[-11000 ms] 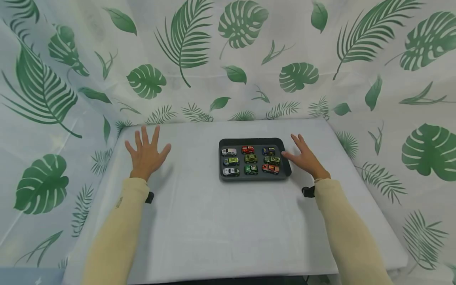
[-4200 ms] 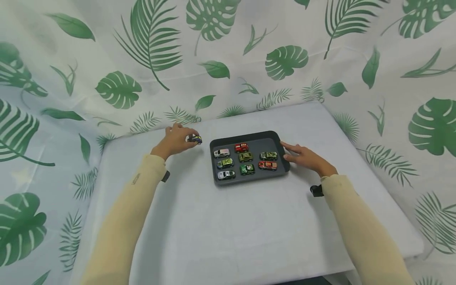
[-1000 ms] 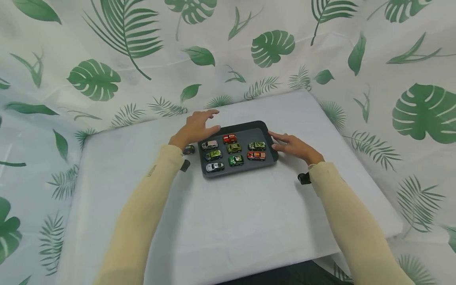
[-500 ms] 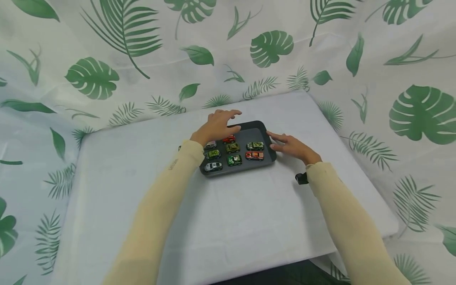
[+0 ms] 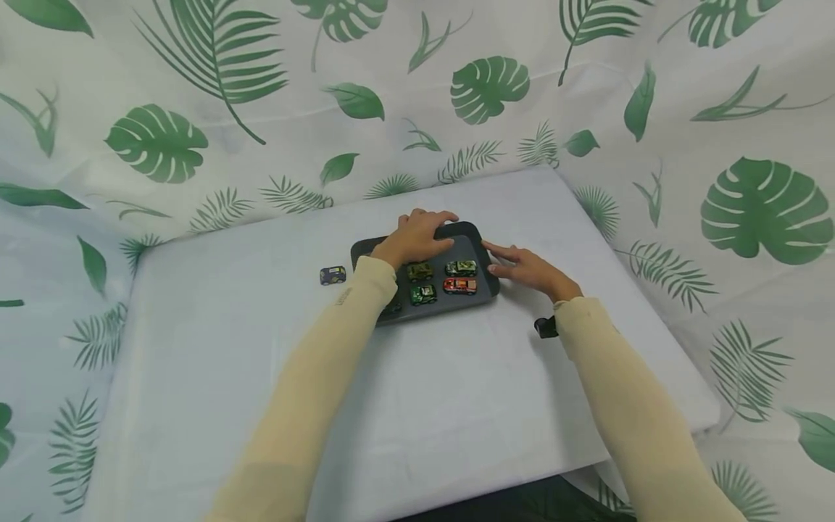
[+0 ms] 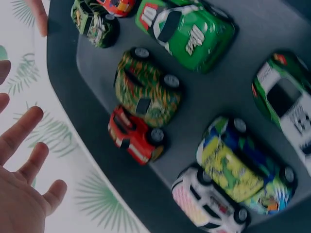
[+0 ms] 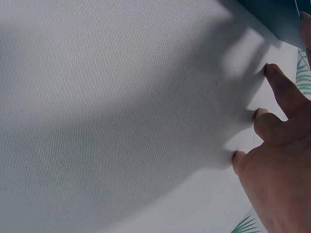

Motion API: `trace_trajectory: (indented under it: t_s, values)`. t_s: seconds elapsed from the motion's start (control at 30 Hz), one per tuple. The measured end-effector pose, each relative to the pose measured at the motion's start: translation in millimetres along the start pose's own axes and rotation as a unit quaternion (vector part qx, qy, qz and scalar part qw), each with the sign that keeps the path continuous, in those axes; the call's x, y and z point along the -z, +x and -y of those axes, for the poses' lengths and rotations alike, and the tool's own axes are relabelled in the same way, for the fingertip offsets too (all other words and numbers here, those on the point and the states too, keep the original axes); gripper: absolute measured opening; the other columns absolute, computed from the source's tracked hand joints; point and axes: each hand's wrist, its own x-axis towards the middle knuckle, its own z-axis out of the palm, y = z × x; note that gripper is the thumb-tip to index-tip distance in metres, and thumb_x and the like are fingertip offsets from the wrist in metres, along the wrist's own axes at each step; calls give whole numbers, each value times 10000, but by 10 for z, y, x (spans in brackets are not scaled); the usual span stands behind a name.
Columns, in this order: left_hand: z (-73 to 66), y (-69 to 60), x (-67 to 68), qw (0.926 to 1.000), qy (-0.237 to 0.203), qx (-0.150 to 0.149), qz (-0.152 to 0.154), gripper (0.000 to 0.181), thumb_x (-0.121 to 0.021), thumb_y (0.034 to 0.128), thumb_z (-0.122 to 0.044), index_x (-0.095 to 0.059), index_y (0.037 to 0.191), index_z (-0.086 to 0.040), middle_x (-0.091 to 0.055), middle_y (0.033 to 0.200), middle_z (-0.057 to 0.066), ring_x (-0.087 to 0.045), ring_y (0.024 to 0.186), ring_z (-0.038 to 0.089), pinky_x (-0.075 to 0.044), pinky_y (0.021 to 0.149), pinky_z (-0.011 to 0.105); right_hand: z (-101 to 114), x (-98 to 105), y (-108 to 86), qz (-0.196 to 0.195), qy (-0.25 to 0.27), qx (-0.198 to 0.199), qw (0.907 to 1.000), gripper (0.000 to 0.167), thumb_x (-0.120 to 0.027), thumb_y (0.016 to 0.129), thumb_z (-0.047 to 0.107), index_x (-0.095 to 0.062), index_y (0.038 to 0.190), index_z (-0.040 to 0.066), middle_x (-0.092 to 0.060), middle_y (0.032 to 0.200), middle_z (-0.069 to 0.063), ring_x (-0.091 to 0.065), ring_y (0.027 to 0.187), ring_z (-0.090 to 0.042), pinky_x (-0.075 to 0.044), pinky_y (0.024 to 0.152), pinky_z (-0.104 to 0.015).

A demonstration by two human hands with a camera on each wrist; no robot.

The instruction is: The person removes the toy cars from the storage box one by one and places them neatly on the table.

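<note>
In the head view my left hand (image 5: pixel 417 237) hovers over the back of a dark grey tray (image 5: pixel 443 310), fingers spread and holding nothing. The left wrist view shows that hand (image 6: pixel 22 194) beside the tray rim, with a red car (image 6: pixel 132 135), a camouflage car (image 6: pixel 146 92) and several other toy cars inside. My right hand (image 5: pixel 531 271) touches the tray's right edge; in the right wrist view some fingertips of this hand (image 7: pixel 282 145) rest on the white cloth. A dark blue car (image 5: pixel 333 275) stands on the cloth left of the tray. My left forearm hides some cars.
A white cloth (image 5: pixel 215 348) covers the table. Behind and beside it hangs a curtain (image 5: pixel 404 101) printed with green leaves. The tray's right half holds a green-and-black car (image 5: pixel 460 268) above an orange-red car (image 5: pixel 459 286).
The blue car, in my left hand about four seconds ago, now stands on the cloth. My left hand has since moved right over the tray. My right hand has stayed at the tray's edge.
</note>
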Motion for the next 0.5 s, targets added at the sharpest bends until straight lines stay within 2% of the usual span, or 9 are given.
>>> trace_trajectory:
  t_s: [0.3, 0.5]
  values:
    - [-91, 149, -198, 9996, 164, 61, 235, 502, -623, 1107, -311, -530, 1588, -202, -651, 1446, 78, -447, 1390, 334, -291, 1119, 578, -34, 2, -15, -36, -1, 117, 9999, 684, -607, 1106, 363, -305, 1704, 227, -282, 1715, -192, 8, 1603, -492, -40, 1243, -682]
    - [-138, 193, -274, 9983, 340, 136, 444, 506, -646, 1091, -323, -546, 1578, -231, -585, 1549, 25, -402, 1457, 364, -257, 1175, 606, -15, -1, -48, -63, 23, 105, 9999, 678, -608, 1105, 376, -316, 1703, 245, -280, 1723, -171, 5, 1606, -484, -58, 1245, -680]
